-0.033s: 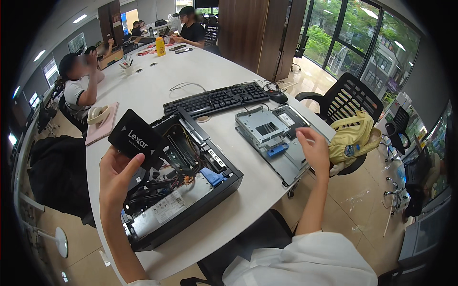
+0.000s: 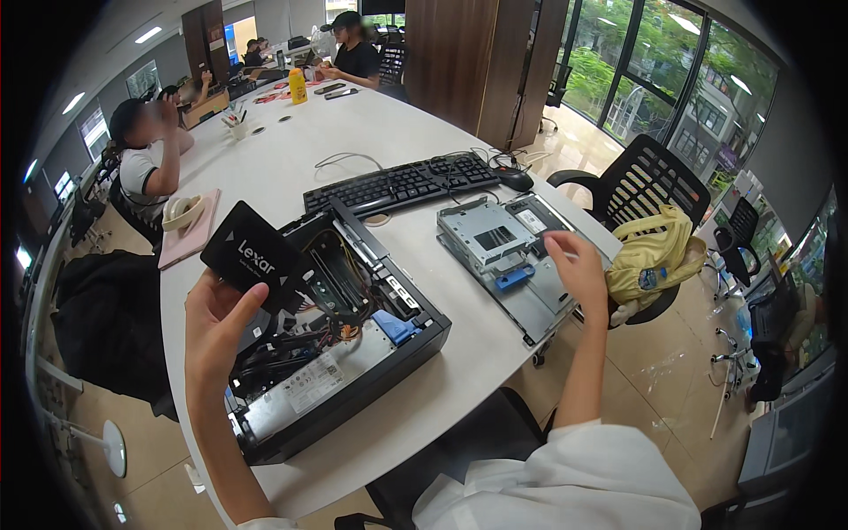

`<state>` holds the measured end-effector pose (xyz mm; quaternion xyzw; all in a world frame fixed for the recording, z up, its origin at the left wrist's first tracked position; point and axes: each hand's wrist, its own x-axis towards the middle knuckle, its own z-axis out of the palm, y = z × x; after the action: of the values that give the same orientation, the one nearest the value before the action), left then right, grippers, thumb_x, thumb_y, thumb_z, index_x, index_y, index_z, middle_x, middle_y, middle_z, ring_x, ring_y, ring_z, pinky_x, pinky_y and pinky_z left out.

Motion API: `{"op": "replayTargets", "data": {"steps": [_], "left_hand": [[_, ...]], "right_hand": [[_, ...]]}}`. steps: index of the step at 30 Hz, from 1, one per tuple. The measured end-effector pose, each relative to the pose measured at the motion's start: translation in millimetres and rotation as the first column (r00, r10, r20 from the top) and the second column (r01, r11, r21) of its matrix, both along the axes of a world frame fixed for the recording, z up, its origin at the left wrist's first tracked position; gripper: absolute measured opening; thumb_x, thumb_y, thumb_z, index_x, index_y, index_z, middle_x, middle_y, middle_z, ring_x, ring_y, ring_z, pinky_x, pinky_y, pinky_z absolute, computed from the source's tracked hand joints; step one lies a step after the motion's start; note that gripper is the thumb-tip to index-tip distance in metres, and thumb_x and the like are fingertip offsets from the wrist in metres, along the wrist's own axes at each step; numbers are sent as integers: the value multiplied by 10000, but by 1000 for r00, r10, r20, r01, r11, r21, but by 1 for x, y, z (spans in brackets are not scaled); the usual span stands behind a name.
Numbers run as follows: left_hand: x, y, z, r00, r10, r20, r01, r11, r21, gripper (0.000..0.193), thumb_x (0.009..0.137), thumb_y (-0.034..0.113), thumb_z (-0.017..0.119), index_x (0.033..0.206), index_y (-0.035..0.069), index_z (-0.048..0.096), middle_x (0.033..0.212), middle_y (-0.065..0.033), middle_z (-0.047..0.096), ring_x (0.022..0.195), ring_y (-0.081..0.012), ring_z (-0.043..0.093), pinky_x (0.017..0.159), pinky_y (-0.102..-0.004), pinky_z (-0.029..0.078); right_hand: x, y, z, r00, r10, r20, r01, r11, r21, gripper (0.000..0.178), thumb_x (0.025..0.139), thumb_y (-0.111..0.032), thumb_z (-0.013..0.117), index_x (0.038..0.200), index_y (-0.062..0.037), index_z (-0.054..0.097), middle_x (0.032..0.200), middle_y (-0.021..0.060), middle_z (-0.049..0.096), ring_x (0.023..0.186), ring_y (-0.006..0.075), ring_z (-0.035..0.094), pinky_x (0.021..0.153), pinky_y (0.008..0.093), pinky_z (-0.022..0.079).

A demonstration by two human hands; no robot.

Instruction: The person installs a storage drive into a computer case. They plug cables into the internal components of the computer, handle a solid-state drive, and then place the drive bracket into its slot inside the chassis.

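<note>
Left-hand grip [image 2: 212, 322] pinching a flat black drive [image 2: 252, 252], thumb across its lower edge, held up at a tilt by the opened computer case [image 2: 389, 375] on the white bench [image 2: 415, 397]! Over to the right hand [image 2: 579, 269]: fingers loosely bent near the metal cage [image 2: 477, 231]; whether the tips meet, I cannot tell. Black keyboard [image 2: 397, 187] beyond.

Black drive [image 2: 252, 252], white table [image 2: 459, 331], yellow backpack [image 2: 649, 256]
</note>
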<state>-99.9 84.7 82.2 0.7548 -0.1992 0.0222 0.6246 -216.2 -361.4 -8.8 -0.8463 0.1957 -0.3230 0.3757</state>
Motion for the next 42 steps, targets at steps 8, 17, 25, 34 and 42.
{"op": "replayTargets", "data": {"steps": [8, 17, 25, 34, 42], "left_hand": [[3, 0, -1, 997, -75, -12, 74, 996, -59, 422, 884, 52, 704, 1255, -66, 541, 1076, -128, 699, 972, -158, 668, 891, -288, 512], [4, 10, -6, 996, -88, -8, 87, 990, -114, 428, 871, 53, 722, 1247, -57, 550, 1080, -124, 699, 981, -155, 664, 894, -280, 506], [7, 6, -5, 996, -84, -17, 83, 996, -16, 467, 872, 105, 728, 1275, -40, 543, 1074, -122, 697, 955, -162, 675, 859, -293, 520], [3, 0, -1, 990, -138, -28, 137, 990, -39, 558, 825, 87, 769, 1305, -39, 513, 1107, -138, 685, 990, -202, 680, 917, -333, 529], [4, 5, -7, 979, -204, -23, 202, 977, -69, 673, 837, 42, 743, 1423, 13, 415, 1130, -145, 669, 1010, -203, 668, 932, -337, 522]], "right_hand": [[90, -63, -5, 841, -3, -541, -110, 978, -176, 655, 825, -507, 703, 1287, -50, 619, 1152, 184, 685, 1077, 296, 661, 945, 382, 499], [117, -49, -6, 766, -22, -642, -211, 935, -284, 794, 659, -491, 831, 1228, 27, 634, 1202, 231, 659, 1140, 325, 623, 981, 372, 475], [105, -34, 3, 817, -29, -576, -94, 979, -182, 557, 673, -242, 724, 1135, 58, 640, 1048, 239, 691, 993, 341, 676, 854, 377, 513], [114, -45, 15, 842, 322, -432, -177, 923, 342, 515, 705, 1, 683, 1196, 49, 536, 927, 128, 682, 770, 193, 707, 669, 299, 507], [86, -28, 53, 898, 430, -94, -317, 779, 541, 335, 751, 34, 608, 1071, 106, 543, 906, 153, 658, 805, 238, 708, 730, 321, 581]]}}
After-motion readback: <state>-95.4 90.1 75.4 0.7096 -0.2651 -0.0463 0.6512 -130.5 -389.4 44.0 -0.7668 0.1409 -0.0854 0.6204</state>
